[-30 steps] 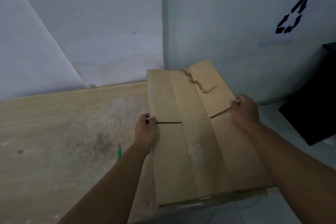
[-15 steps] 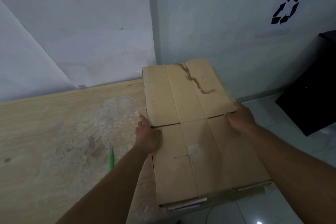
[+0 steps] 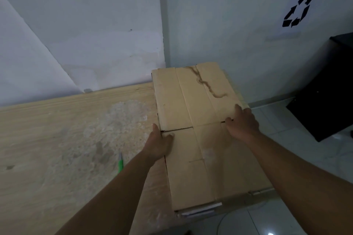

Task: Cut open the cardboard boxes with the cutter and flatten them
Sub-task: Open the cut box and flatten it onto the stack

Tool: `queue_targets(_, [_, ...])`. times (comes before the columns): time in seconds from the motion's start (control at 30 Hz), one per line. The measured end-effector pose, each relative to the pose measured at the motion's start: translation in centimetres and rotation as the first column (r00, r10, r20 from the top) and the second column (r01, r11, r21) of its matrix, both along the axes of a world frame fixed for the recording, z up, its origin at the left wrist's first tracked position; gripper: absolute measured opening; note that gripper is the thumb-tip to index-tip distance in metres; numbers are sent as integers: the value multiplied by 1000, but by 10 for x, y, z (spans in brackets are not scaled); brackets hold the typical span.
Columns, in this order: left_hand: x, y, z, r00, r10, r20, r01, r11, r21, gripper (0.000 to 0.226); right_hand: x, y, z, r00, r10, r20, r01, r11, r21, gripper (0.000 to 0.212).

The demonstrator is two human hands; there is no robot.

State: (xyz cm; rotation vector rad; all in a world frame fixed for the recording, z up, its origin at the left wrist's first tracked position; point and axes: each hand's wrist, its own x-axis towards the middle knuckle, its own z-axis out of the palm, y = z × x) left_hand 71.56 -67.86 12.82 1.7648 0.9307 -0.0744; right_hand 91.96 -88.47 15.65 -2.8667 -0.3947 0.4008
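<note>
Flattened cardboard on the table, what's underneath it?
The flattened cardboard rests on the wooden table; at its near end, layered sheet edges poke out below it. How many sheets, and anything else beneath, is covered.

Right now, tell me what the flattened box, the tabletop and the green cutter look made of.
Flattened box: matte brown cardboard, creased, with a dark stain. Tabletop: pale wood or wood-look laminate, grain lines showing, a dull worn patch. Cutter: probably green plastic; too small to confirm.
</note>
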Motion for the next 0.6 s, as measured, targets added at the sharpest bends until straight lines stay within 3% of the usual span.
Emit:
queue_targets(0.1, [-10, 11, 8, 995, -84, -45, 90, 982, 163, 65, -23, 30, 8, 983, 161, 91, -159, 987, -28, 64])
queue_targets(0.3, [-65, 69, 31, 994, -94, -61, 110, 924, 367, 39, -95, 129, 20, 891, 451, 54, -450, 892, -26, 55])
queue_targets(0.6, [-234, 199, 31, 990, 78, -120, -22, 911, 413, 29, -266, 300, 10, 715, 698, -31, -698, 716, 21, 53])
